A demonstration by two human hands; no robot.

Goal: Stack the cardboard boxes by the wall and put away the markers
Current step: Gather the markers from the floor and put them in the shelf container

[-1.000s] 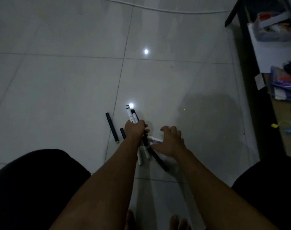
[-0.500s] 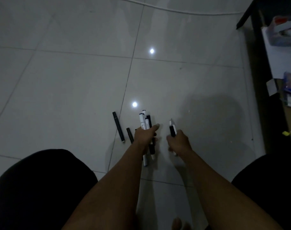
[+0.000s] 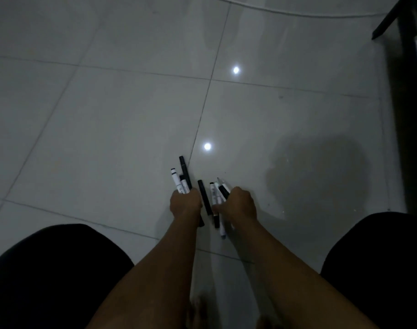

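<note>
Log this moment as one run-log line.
left hand: grips black and white markers | right hand: grips more | loose black marker between them | grey tiled floor

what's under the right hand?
The right hand grips a bunch of markers; their ends stick out above and below the grip, over the tiled floor. The fingers cover the middles, so the exact count stays unclear.

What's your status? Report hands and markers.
Left hand grips a bunch of markers. Right hand grips another bunch. One black marker between them. Nothing blocking.
</note>
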